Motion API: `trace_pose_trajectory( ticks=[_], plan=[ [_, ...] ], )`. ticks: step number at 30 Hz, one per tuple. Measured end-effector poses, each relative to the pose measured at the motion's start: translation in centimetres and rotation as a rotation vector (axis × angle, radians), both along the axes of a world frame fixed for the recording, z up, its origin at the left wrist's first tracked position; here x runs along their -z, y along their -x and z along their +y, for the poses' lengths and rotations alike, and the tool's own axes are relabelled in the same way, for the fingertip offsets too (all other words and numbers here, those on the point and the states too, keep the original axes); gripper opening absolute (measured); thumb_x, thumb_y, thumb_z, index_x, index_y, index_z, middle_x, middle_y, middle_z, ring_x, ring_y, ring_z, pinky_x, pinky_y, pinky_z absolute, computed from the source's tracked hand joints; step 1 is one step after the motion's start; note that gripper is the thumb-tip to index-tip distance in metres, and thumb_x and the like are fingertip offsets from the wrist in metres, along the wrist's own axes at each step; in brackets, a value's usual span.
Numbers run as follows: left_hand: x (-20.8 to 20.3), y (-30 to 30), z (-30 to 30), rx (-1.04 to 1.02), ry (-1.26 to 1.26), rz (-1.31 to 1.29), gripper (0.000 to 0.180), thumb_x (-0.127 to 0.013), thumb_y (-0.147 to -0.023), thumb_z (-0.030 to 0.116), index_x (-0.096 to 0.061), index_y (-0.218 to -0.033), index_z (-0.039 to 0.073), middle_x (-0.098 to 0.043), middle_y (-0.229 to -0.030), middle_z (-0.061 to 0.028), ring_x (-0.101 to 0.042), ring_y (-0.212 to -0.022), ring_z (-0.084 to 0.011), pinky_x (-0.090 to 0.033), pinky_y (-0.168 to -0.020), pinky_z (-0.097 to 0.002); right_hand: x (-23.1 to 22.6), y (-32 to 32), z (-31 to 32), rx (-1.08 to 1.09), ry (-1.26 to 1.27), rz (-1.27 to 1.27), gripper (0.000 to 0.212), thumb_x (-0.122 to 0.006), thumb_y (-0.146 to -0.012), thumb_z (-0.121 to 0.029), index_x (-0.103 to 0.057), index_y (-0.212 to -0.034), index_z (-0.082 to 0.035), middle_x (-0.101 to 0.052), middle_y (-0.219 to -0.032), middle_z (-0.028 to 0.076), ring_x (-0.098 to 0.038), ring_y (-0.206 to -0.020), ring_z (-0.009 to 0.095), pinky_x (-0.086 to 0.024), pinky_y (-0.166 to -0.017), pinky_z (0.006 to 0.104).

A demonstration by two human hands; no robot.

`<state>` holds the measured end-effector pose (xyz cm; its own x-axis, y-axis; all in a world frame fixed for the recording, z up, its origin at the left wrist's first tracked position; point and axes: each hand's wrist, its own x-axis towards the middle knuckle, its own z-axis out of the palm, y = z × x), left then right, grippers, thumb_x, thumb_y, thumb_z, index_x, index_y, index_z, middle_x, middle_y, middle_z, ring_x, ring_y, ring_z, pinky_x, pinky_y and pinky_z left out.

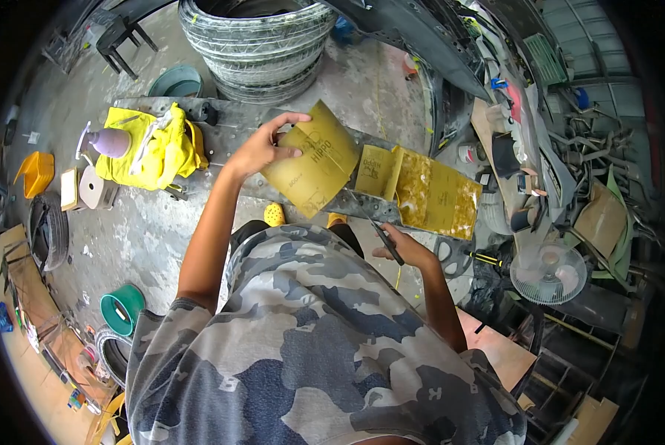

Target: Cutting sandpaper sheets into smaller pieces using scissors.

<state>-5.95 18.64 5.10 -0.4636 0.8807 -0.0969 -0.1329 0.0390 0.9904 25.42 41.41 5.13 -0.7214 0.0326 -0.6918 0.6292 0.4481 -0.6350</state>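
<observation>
My left hand [260, 150] pinches a yellow-brown sandpaper sheet [310, 178] by its left side. It holds the sheet up over the grey bench [236, 141], printed back toward me. A slim knife [386, 242] with a dark handle sits in my right hand [408, 248], low at the bench's near edge. Its thin blade points up and left, apart from the sheet. On the bench to the right lie a smaller folded sandpaper piece [375, 172] and a larger sheet [438, 196] with whitish stains.
A yellow cloth [151, 152] and a lilac pump bottle [111, 142] rest on the bench's left end. Behind stands a stack of wrapped tyres [258, 48]. A fan [547, 273] stands at right, a green bucket [122, 310] at lower left. Car body panels fill the upper right.
</observation>
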Motion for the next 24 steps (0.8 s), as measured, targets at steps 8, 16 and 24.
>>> trace_pose_trajectory(
  ticks=[8,16,24],
  plan=[
    [13.0,-1.9,1.8,-0.116,-0.011,-0.079,0.046,-0.063,-0.075,-0.01,-0.053,-0.117,0.009,-0.058,-0.106,-0.0032,-0.058,-0.091,-0.0148,-0.049,-0.077,-0.028,4.6,-3.1,-0.3,0.449,-0.187,0.391,0.052,-0.075,-0.078,-0.019,-0.044,-0.116,-0.004,-0.052,-0.078,0.004,-0.052,-0.07,0.014,-0.045,-0.064,0.0277],
    [16.0,-3.4,0.8,-0.22,0.209,0.288,0.038,-0.064,-0.073,-0.001,-0.057,-0.109,0.01,-0.062,-0.104,-0.0098,-0.059,-0.099,-0.0236,-0.042,-0.088,-0.0318,11.0,6.2,2.5,0.998,-0.669,0.593,0.053,-0.077,-0.071,-0.015,-0.046,-0.113,-0.006,-0.06,-0.08,0.01,-0.06,-0.073,0.023,-0.047,-0.069,0.034],
    [9.2,-3.9,1.0,-0.364,0.587,0.71,0.033,-0.064,-0.076,0.028,-0.063,-0.108,0.019,-0.063,-0.108,-0.0039,-0.055,-0.102,-0.0223,-0.028,-0.098,-0.0463,11.7,5.9,5.4,1.155,-0.26,0.58,0.044,-0.062,-0.07,0.002,-0.049,-0.111,-0.005,-0.059,-0.076,0.005,-0.054,-0.065,0.011,-0.041,-0.055,0.0248]
  ],
)
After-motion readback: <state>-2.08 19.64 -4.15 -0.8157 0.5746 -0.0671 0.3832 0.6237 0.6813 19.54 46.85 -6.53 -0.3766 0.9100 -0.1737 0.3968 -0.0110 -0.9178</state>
